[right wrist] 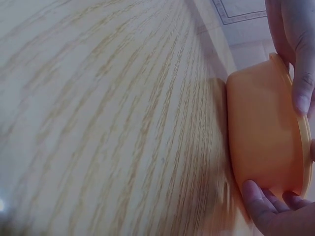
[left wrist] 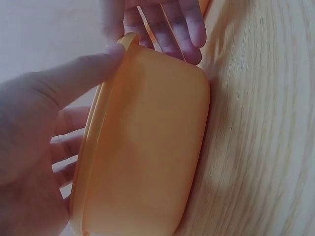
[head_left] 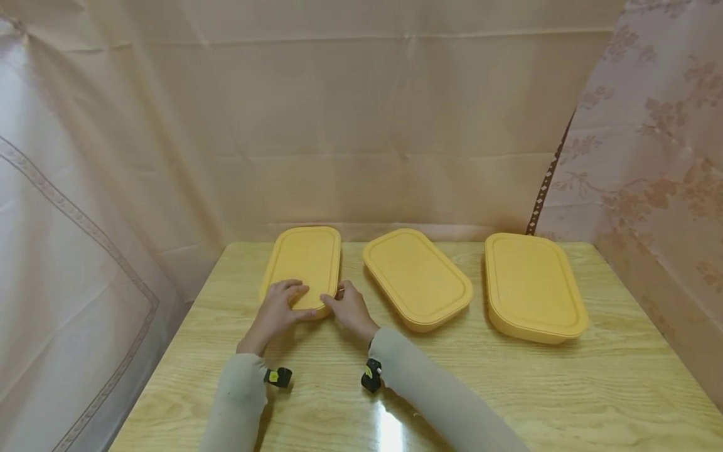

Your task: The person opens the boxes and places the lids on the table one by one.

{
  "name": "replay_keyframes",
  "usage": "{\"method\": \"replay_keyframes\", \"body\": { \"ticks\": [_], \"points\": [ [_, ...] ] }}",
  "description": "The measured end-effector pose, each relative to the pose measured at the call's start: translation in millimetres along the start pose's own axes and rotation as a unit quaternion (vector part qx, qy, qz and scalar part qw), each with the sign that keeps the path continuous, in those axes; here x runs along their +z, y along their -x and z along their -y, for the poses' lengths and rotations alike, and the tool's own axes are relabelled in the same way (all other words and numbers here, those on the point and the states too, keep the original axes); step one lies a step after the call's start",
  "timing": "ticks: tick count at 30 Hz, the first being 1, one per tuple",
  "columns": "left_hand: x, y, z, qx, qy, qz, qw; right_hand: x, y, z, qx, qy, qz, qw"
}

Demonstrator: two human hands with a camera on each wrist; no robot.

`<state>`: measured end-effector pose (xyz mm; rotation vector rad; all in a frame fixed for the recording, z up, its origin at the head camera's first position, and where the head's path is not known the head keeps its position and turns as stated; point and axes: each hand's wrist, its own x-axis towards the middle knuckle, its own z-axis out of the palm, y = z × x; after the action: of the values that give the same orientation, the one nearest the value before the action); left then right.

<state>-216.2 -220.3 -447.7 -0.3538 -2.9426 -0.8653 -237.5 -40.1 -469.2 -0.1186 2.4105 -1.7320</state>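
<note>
Three yellow lidded containers lie in a row on the wooden table (head_left: 508,389). My left hand (head_left: 295,300) holds the near end of the left container (head_left: 307,254), fingers flat on its lid and thumb against the near edge. The left wrist view shows that thumb (left wrist: 83,73) pressed on the rim of the container (left wrist: 147,152). My right hand (head_left: 336,296) pinches the same container's near right corner. Its fingertips (right wrist: 266,204) touch the side wall of the container (right wrist: 261,132) in the right wrist view.
The middle container (head_left: 418,276) lies at an angle just right of my right hand, and the right container (head_left: 533,285) lies beyond it. Pale curtains (head_left: 367,125) close off the back and both sides. The table's near half is bare wood.
</note>
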Motion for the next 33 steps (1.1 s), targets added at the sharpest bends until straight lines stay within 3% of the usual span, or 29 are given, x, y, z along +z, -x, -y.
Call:
{"method": "replay_keyframes", "body": {
  "ticks": [7, 18, 33],
  "points": [
    [0.2, 1.5, -0.6, 0.001, -0.002, 0.005, 1.0000, 0.9, 0.5, -0.1, 0.001, -0.005, 0.006, 1.000],
    [3.1, 1.9, -1.1, 0.009, 0.016, 0.004, 0.9998, -0.5, 0.7, -3.7, -0.034, 0.021, 0.001, 0.999],
    [6.8, 4.7, 0.3, 0.049, 0.006, -0.033, 0.9982, -1.6, 1.4, -7.6, -0.045, 0.021, 0.004, 0.999]
  ]
}}
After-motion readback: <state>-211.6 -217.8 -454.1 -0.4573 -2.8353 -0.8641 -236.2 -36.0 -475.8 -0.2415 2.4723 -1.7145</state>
